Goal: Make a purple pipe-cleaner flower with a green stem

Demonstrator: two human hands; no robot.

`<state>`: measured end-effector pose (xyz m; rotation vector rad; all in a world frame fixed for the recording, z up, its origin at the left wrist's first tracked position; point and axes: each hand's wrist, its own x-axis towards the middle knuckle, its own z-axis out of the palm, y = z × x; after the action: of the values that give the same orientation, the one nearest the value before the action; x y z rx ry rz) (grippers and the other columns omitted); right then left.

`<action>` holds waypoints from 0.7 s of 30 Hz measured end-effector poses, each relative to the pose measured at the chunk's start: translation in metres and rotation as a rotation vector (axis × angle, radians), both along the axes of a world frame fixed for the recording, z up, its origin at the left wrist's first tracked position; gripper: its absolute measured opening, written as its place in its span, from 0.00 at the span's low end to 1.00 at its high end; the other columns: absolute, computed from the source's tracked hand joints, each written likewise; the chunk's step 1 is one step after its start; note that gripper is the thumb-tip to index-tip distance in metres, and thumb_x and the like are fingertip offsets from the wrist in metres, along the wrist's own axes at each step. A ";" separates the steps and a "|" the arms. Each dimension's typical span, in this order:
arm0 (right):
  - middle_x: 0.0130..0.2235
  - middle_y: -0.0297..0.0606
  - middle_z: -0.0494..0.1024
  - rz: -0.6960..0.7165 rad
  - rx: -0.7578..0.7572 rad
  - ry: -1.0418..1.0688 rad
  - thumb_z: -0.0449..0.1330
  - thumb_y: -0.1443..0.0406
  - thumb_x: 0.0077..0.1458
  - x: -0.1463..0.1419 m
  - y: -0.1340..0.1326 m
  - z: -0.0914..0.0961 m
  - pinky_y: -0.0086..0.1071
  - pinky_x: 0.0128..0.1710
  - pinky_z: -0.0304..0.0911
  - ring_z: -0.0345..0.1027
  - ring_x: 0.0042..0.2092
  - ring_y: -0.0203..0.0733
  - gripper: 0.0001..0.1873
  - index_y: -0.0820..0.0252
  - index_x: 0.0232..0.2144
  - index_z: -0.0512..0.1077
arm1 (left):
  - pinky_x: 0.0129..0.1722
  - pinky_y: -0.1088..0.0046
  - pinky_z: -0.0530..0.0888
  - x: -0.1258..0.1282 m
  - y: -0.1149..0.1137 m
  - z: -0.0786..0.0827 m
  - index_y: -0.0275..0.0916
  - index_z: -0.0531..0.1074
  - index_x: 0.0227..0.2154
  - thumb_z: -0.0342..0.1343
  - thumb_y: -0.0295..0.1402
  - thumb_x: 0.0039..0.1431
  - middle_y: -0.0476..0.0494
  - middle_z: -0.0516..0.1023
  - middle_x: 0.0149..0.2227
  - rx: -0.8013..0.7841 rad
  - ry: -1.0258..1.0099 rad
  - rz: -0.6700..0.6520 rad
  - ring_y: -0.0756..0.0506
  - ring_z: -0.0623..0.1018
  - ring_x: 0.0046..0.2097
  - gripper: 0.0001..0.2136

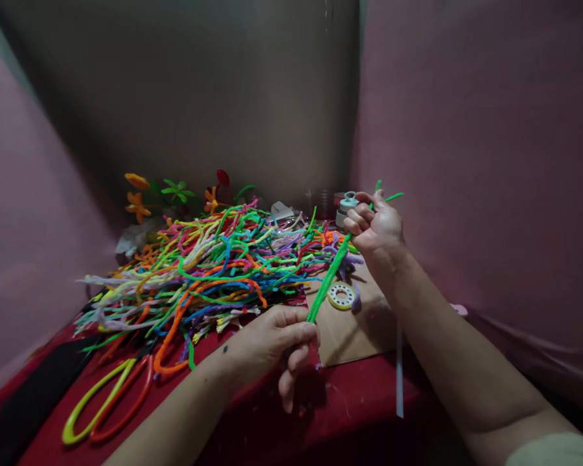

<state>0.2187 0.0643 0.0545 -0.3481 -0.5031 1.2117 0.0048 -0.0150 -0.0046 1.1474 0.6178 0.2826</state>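
Red cloth low in frame; my left hand and right hand pinch centred green strands, seemingly mid-twist; next needs tension

Pipe cleaners lie heaped on a table, scissors before them at left, pipe-cleaner flowers behind, and a tape roll on cardboard to their right.
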 end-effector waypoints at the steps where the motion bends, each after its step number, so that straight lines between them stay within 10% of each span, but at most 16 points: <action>1: 0.11 0.21 0.43 -0.008 0.002 0.011 0.40 0.56 0.63 0.001 0.000 0.001 0.22 0.11 0.36 0.33 0.13 0.26 0.25 0.62 0.19 0.62 | 0.12 0.79 0.68 0.000 0.000 0.001 0.36 0.63 0.24 0.49 0.34 0.57 0.55 0.66 0.15 0.025 0.020 0.016 0.53 0.68 0.12 0.08; 12: 0.12 0.19 0.43 -0.025 0.174 -0.044 0.48 0.55 0.59 0.002 -0.008 0.001 0.23 0.12 0.35 0.31 0.14 0.27 0.19 0.62 0.25 0.67 | 0.06 0.81 0.61 -0.007 0.013 0.006 0.40 0.57 0.21 0.50 0.48 0.52 0.61 0.55 0.11 0.333 0.110 0.484 0.57 0.55 0.08 0.17; 21: 0.13 0.20 0.45 -0.051 0.210 -0.080 0.51 0.54 0.57 -0.002 -0.010 0.001 0.23 0.12 0.37 0.34 0.14 0.26 0.19 0.62 0.24 0.66 | 0.07 0.82 0.49 -0.019 0.023 -0.001 0.40 0.56 0.20 0.51 0.48 0.50 0.60 0.56 0.11 0.554 0.335 0.491 0.56 0.56 0.08 0.17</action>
<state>0.2163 0.0546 0.0553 -0.2291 -0.6808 1.0875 -0.0140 0.0077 -0.0058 1.5798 1.1679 0.7221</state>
